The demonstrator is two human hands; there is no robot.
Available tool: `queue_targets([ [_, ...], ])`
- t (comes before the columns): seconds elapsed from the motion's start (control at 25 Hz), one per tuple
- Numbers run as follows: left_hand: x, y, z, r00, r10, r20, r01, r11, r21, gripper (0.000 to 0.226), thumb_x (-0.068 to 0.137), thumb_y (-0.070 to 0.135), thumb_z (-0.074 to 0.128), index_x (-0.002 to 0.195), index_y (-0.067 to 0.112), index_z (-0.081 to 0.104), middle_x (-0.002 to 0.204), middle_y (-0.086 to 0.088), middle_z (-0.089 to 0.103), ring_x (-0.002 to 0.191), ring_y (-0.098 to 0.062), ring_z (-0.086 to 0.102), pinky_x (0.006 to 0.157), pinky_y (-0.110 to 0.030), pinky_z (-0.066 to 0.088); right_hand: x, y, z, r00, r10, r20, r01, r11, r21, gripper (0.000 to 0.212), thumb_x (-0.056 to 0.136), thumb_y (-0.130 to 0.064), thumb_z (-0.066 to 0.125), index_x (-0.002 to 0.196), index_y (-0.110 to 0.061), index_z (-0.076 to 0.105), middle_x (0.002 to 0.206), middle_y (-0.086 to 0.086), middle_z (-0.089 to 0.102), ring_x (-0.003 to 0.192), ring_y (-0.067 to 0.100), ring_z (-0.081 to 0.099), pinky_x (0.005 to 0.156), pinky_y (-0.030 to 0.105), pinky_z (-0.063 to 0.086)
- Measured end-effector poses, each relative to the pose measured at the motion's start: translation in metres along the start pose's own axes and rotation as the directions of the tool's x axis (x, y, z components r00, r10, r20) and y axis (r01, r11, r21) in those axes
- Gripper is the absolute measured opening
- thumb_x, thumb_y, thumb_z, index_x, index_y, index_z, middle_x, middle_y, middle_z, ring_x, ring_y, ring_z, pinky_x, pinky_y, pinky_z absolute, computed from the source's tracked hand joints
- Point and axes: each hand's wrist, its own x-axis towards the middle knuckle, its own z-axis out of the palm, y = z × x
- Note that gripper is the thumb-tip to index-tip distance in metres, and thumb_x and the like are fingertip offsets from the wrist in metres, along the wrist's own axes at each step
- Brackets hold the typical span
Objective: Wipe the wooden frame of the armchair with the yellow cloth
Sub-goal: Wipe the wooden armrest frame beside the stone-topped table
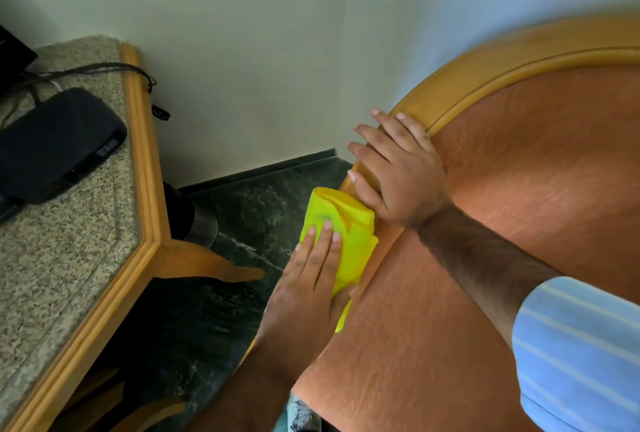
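The armchair has orange upholstery [519, 189] and a curved light wooden frame [485, 71] running from the top right down its left side. A folded yellow cloth [349, 231] lies over the frame's left edge. My left hand [308, 282] presses flat on the cloth, fingers on its outer side and thumb on the inner side, gripping it against the wood. Just above the cloth, my right hand [398, 168] grips the frame, its fingers wrapped over the outer edge. The wood under both hands and the cloth is hidden.
A granite-topped table with a wooden rim [142, 161] stands close on the left, holding a black device [59, 141] and cables. Dark green marble floor [249, 217] shows in the narrow gap between table and chair. A pale wall [277, 33] is right behind both.
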Motion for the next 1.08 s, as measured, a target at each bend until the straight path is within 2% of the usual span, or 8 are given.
queue_targets([
  [0.12, -0.058, -0.015, 0.005, 0.994, 0.106, 0.024, -0.107, 0.993, 0.045, 0.07, 0.102, 0.056, 0.04, 0.154, 0.008, 0.041, 0.166, -0.008, 0.026, 0.151, -0.03, 0.036, 0.121, -0.041, 0.025, 0.001, -0.001, -0.003, 1.0, 0.008, -0.012, -0.007, 1.0, 0.012, 0.045, 0.104, -0.044, 0.041, 0.125, -0.017, 0.071, 0.138, 0.007, 0.07, 0.146, 0.031, 0.051, 0.124, 0.053, 0.035],
  [0.2, -0.068, -0.018, 0.008, 0.993, 0.111, 0.028, -0.112, 0.993, 0.035, 0.069, 0.101, 0.057, 0.04, 0.15, 0.009, 0.047, 0.163, -0.006, 0.033, 0.149, -0.029, 0.041, 0.118, -0.042, 0.03, 0.001, -0.001, -0.003, 1.0, 0.018, -0.015, -0.018, 1.0, 0.01, 0.044, 0.103, -0.043, 0.043, 0.125, -0.016, 0.071, 0.138, 0.007, 0.07, 0.146, 0.031, 0.052, 0.124, 0.053, 0.035],
  [0.32, -0.045, -0.009, 0.005, 0.999, 0.048, 0.008, -0.048, 0.998, 0.036, 0.071, 0.1, 0.057, 0.045, 0.152, 0.008, 0.044, 0.164, -0.008, 0.034, 0.151, -0.03, 0.036, 0.122, -0.044, 0.036, 0.0, -0.002, 0.0, 0.999, 0.023, -0.035, -0.022, 0.999, 0.023, 0.044, 0.103, -0.043, 0.043, 0.124, -0.016, 0.071, 0.138, 0.007, 0.07, 0.146, 0.031, 0.052, 0.124, 0.053, 0.035],
  [0.44, -0.019, 0.002, 0.003, 0.999, 0.032, -0.04, -0.032, 0.999, -0.006, 0.072, 0.102, 0.057, 0.043, 0.155, 0.008, 0.038, 0.166, -0.01, 0.032, 0.155, -0.03, 0.027, 0.124, -0.045, 0.03, 0.0, 0.001, 0.002, 0.999, 0.006, -0.042, -0.005, 1.0, 0.015, 0.043, 0.103, -0.042, 0.042, 0.123, -0.017, 0.07, 0.137, 0.007, 0.069, 0.145, 0.032, 0.052, 0.125, 0.052, 0.033],
  [0.6, -0.044, -0.007, 0.01, 0.999, 0.028, -0.038, -0.032, 0.992, -0.122, 0.066, 0.104, 0.051, 0.043, 0.155, 0.009, 0.04, 0.165, -0.007, 0.035, 0.155, -0.026, 0.03, 0.125, -0.045, 0.032, 0.001, -0.001, 0.0, 0.999, 0.0, -0.037, 0.0, 1.0, 0.006, 0.043, 0.103, -0.042, 0.043, 0.121, -0.016, 0.072, 0.136, 0.007, 0.07, 0.144, 0.032, 0.053, 0.124, 0.052, 0.035],
  [0.72, -0.083, -0.019, 0.004, 0.996, 0.084, -0.005, -0.084, 0.995, -0.049, 0.063, 0.104, 0.051, 0.042, 0.152, 0.011, 0.045, 0.165, -0.004, 0.034, 0.153, -0.026, 0.035, 0.118, -0.044, 0.035, 0.003, -0.004, -0.006, 1.0, 0.01, -0.004, -0.01, 1.0, 0.03, 0.044, 0.103, -0.042, 0.042, 0.122, -0.016, 0.072, 0.136, 0.007, 0.07, 0.145, 0.031, 0.052, 0.124, 0.053, 0.035],
  [0.84, -0.05, -0.006, 0.002, 0.999, 0.04, 0.024, -0.04, 0.999, -0.007, 0.063, 0.104, 0.05, 0.042, 0.153, 0.01, 0.042, 0.165, -0.007, 0.031, 0.153, -0.029, 0.031, 0.121, -0.046, 0.039, 0.002, -0.003, -0.006, 0.999, 0.033, -0.001, -0.033, 0.998, 0.051, 0.045, 0.103, -0.041, 0.04, 0.123, -0.016, 0.072, 0.138, 0.007, 0.07, 0.146, 0.031, 0.051, 0.125, 0.053, 0.034],
  [1.08, 0.001, 0.01, 0.0, 1.0, -0.012, -0.029, 0.007, 0.989, -0.148, 0.07, 0.105, 0.055, 0.037, 0.159, 0.011, 0.03, 0.17, -0.008, 0.024, 0.159, -0.026, 0.015, 0.128, -0.046, 0.024, 0.001, -0.004, -0.005, 1.0, 0.019, -0.003, -0.019, 0.999, 0.029, 0.042, 0.103, -0.038, 0.042, 0.122, -0.016, 0.072, 0.138, 0.007, 0.07, 0.146, 0.032, 0.052, 0.125, 0.053, 0.034],
])
